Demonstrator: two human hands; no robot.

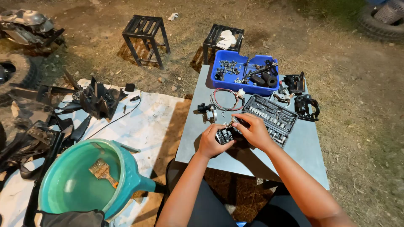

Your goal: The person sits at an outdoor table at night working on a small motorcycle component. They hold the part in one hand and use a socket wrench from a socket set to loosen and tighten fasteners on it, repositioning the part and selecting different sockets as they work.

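Both my hands meet over a grey table [303, 151] and hold a small black switch-like part [224, 135] between them. My left hand [213, 139] grips its left side from below. My right hand [251, 130] covers its right end, fingers curled on top. Just behind my right hand lies an open black socket set case [271, 114] with rows of metal sockets. A small black and silver part [207, 112] and a loop of red and black wires [225, 100] lie behind my left hand.
A blue tray [235, 86] of bolts and black parts sits at the table's far edge, with black mechanical parts [306, 106] to its right. Left of the table: a teal basin [75, 180] holding a brush, black plastic panels [94, 101] on a white sheet, two black metal stools [145, 33] on dirt.
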